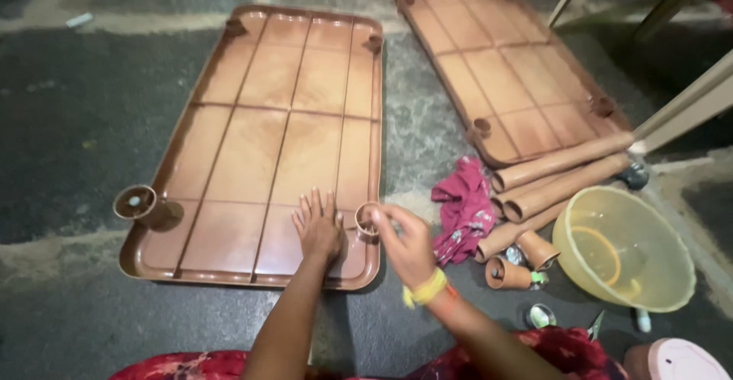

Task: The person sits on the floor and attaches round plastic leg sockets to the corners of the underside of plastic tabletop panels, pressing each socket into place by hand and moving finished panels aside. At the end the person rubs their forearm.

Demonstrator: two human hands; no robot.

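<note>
While your left hand (318, 229) lies flat and open, fingers spread, pressing on the near end of the brown plastic shelf panel (267, 128), your right hand (406, 244) pinches the rim of the round corner socket (368, 222) at the panel's near right corner, thumb and fingertips closed on it; whether a separate piece sits in that socket is hard to tell from here. A yellow band circles your right wrist. The panel lies underside up on a dark, mottled stone floor (69, 128), its ribs forming a grid, and another socket (137, 203) stands at its near left corner. A second matching panel (508, 67) lies just beyond, to the right. Near your right hand sits a crumpled magenta cloth (463, 208), then a heap of brown plastic tubes (561, 174) and a translucent yellow bowl (622, 250), smooth and round.
</note>
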